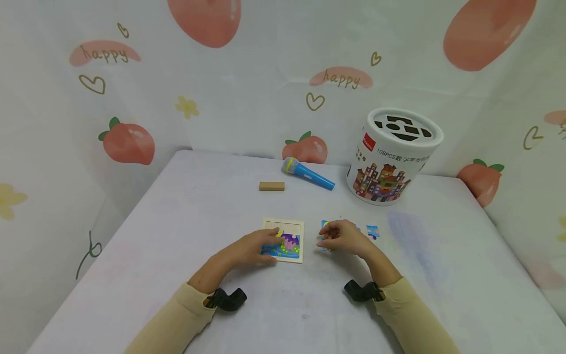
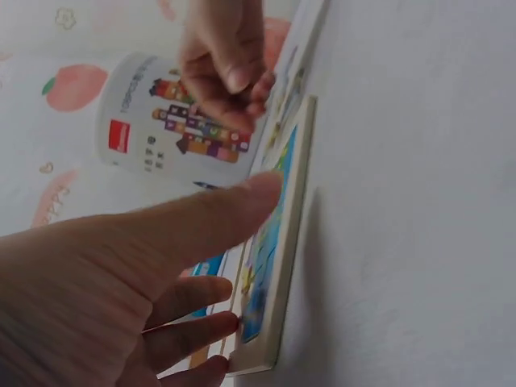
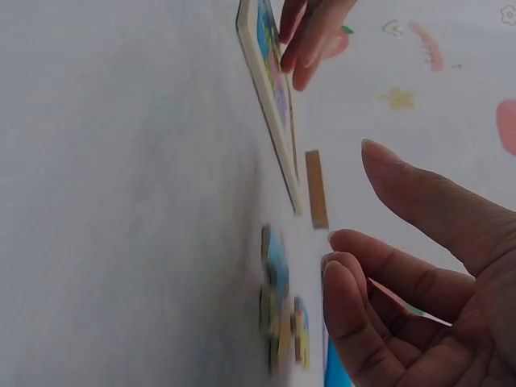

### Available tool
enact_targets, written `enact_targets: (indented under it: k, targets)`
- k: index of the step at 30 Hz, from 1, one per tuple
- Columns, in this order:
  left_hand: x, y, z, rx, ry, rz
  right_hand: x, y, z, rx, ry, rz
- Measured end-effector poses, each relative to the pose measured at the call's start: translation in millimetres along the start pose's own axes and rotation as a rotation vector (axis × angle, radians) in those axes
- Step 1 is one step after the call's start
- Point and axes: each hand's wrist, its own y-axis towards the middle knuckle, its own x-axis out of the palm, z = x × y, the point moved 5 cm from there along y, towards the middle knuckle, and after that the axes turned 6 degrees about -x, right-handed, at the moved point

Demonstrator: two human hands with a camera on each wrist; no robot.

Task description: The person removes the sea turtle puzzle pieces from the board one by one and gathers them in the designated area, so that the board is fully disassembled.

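A square puzzle board [image 1: 302,242] with a pale wooden frame lies on the white table, its picture partly filled and its far strip bare. My left hand [image 1: 248,250] is over the board's left side, thumb by the near edge and fingers spread; in the left wrist view, the thumb overlaps the board's picture. Several puzzle pieces [image 1: 373,230] lie right of the board, partly hidden under my right hand [image 1: 348,237]. That hand hovers with its fingers loosely bent. The right wrist view shows a gap between thumb and fingers, and loose pieces [image 3: 276,262] on the table.
Beyond the board lie a small wooden block [image 1: 271,186] and a blue toy microphone [image 1: 313,177]. A white tub [image 1: 391,162] with a shape-cut lid stands at the back right. Behind the table hangs a cloth printed with peaches.
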Motion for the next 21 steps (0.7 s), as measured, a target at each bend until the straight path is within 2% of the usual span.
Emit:
enact_targets:
  k: [11,17,21]
  targets:
    - [7.1,-10.3,4.8,0.037,0.091,0.008,22.7,32.8,-23.5,-0.043,-0.006,-0.061]
    - [6.9,-11.4,7.0,0.033,0.121,0.006,34.9,50.6,-31.8,-0.059,-0.023,-0.110]
    - [6.7,-12.5,8.7,0.022,0.118,0.001,42.8,59.3,-38.8,-0.038,-0.050,-0.132]
